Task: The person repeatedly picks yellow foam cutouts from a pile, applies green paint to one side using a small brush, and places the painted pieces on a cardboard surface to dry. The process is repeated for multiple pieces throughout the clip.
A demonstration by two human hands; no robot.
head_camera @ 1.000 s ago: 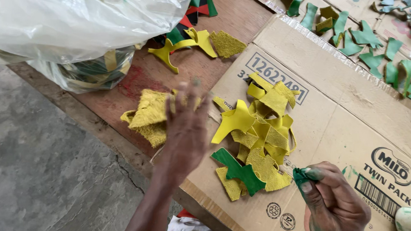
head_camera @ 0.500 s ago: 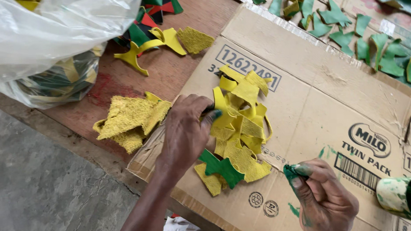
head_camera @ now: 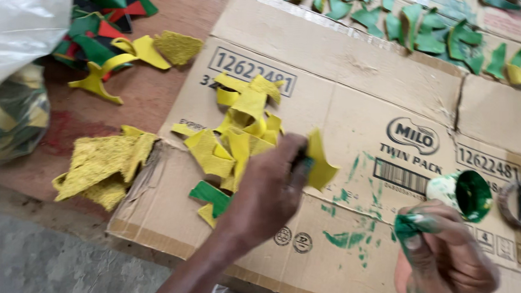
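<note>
Since the earlier frame, a yellow piece (head_camera: 320,162) has been lifted from the yellow pile (head_camera: 237,136) at nine o'clock, pinched in the left hand (head_camera: 270,189). The right hand (head_camera: 443,255) is closed around a green-stained applicator (head_camera: 406,225); the piece is best held steady by its edge.

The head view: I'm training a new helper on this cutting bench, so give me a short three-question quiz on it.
1. True or false: the left hand holds a yellow cut piece lifted off the yellow pile.
2. What does the right hand grip? A) scissors B) a green-stained applicator C) a plastic bag
3. Fill in: the small pot near the right hand is coated inside with ____ paint.

Key:
1. True.
2. B; its tip and the fingertips are smeared green.
3. Green; matching smears mark the flattened cardboard box beside it.
</note>
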